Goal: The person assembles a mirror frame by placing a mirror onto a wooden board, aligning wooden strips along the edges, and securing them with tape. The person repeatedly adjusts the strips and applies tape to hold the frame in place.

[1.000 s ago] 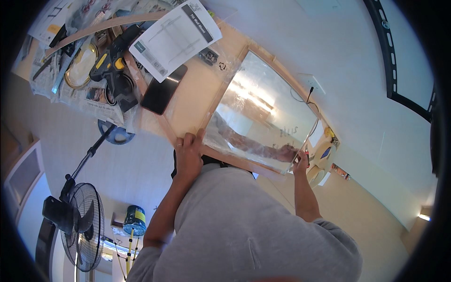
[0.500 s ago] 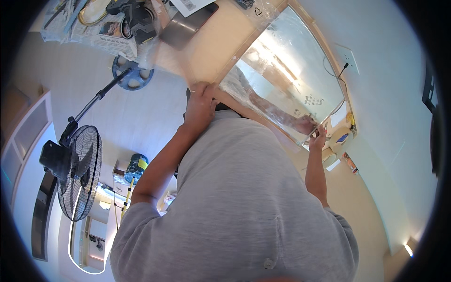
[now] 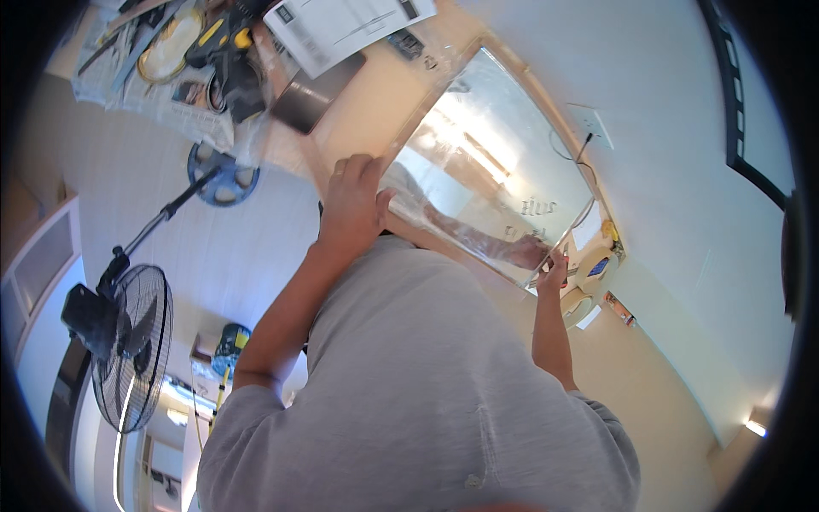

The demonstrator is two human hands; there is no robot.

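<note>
A rectangular mirror [image 3: 503, 158] lies on the light wooden table [image 3: 401, 81], with clear plastic film along its near edge. It reflects a bright light and an arm. My left hand [image 3: 351, 205] wraps over the table's near edge, close to the mirror's left corner, with a ring on one finger. At the mirror's near right corner, my right hand [image 3: 553, 273] is closed around the edge, fingertips pressed together. A small reddish spot shows by those fingertips; I cannot make out what it is.
Newspaper with a black and yellow power tool [image 3: 235, 77] lies far left, near a dark tablet-like slab [image 3: 316, 94] and a printed sheet [image 3: 345, 30]. Tape rolls [image 3: 595, 266] sit right of the mirror. A wall socket [image 3: 590, 125] holds a cable. A pedestal fan [image 3: 128, 341] stands left.
The whole view has tilted, so the table and mirror sit lower and further left, with more of the far tabletop showing. Both hands stay at about the same places on table and mirror.
</note>
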